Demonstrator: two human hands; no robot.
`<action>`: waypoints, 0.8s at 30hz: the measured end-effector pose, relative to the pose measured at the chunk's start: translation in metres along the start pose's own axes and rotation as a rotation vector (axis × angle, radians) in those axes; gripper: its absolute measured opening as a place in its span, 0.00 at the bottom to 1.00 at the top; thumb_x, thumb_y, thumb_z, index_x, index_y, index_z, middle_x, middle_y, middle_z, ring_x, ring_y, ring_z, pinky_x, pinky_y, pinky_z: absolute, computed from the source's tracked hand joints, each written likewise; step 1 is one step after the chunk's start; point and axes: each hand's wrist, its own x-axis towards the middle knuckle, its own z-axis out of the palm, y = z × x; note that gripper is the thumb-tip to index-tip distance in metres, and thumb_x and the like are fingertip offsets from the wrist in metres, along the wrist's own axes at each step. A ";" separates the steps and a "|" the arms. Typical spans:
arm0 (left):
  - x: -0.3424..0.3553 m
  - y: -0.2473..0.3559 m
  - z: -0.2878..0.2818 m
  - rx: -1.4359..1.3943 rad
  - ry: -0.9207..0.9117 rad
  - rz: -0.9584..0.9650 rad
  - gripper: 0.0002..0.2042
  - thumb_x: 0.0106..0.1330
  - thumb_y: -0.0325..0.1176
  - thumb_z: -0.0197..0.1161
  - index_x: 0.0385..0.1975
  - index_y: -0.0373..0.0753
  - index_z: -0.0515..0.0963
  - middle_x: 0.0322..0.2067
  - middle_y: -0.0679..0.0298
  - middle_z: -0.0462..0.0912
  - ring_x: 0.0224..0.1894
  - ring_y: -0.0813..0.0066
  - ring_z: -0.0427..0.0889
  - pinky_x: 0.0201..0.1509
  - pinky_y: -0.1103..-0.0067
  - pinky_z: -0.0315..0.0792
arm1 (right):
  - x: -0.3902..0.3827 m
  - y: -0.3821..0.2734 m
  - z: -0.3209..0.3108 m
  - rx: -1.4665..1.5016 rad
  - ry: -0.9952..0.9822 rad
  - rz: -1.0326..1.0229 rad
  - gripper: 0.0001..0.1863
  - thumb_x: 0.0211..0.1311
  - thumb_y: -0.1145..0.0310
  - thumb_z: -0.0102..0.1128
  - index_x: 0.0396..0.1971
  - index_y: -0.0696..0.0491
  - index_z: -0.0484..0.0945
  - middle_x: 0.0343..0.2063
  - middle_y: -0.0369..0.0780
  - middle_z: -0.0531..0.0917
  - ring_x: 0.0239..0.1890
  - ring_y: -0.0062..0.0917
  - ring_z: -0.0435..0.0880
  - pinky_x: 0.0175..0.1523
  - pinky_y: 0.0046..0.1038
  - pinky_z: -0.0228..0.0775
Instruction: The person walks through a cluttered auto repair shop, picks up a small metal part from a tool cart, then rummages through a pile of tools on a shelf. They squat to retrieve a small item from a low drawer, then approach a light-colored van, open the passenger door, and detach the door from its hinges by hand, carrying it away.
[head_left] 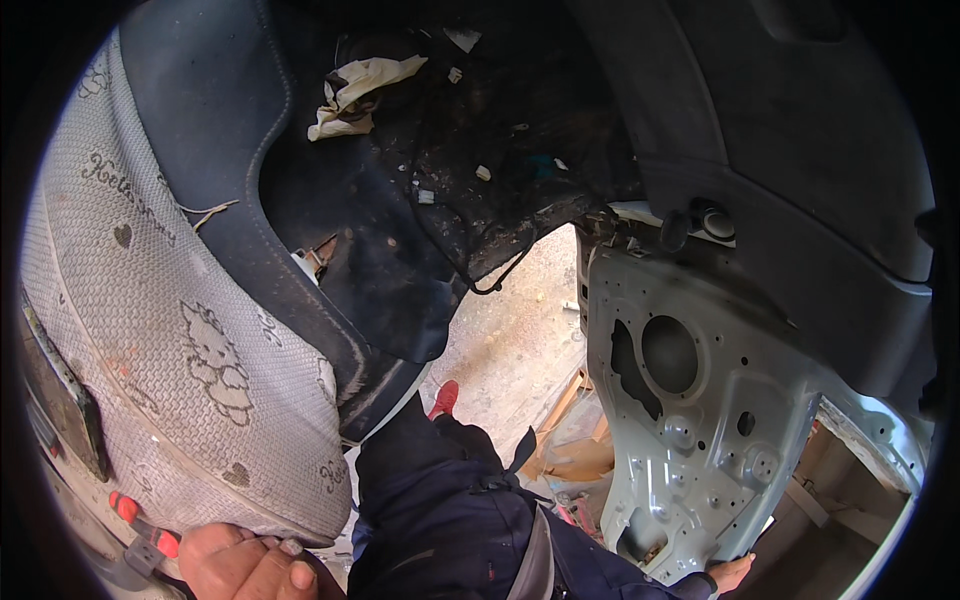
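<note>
My left hand is at the lower left, fingers curled and thumb folded in, against the front lower edge of a car seat with a pale patterned cover. What lies inside the curled fingers, if anything, is hidden. A red-and-black piece sits just left of the knuckles; its kind I cannot make out. At the lower right, my right hand grips the edge of an opened car door. That door's bare grey metal inner panel shows a large round hole. Part of this hand is hidden behind the dark sleeve.
Dark bare car flooring holds scraps and a crumpled pale cloth or paper. A loose black cable hangs by the sill. Black dashboard trim fills the upper right. Outside, pale ground and cardboard show beside a red shoe.
</note>
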 end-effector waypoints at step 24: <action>0.025 0.033 -0.025 0.110 -0.368 -0.273 0.14 0.82 0.35 0.54 0.46 0.29 0.82 0.24 0.54 0.78 0.23 0.58 0.74 0.30 0.65 0.67 | -0.016 -0.019 0.002 0.031 0.053 -0.047 0.24 0.80 0.55 0.52 0.50 0.62 0.86 0.46 0.52 0.89 0.49 0.49 0.85 0.57 0.44 0.74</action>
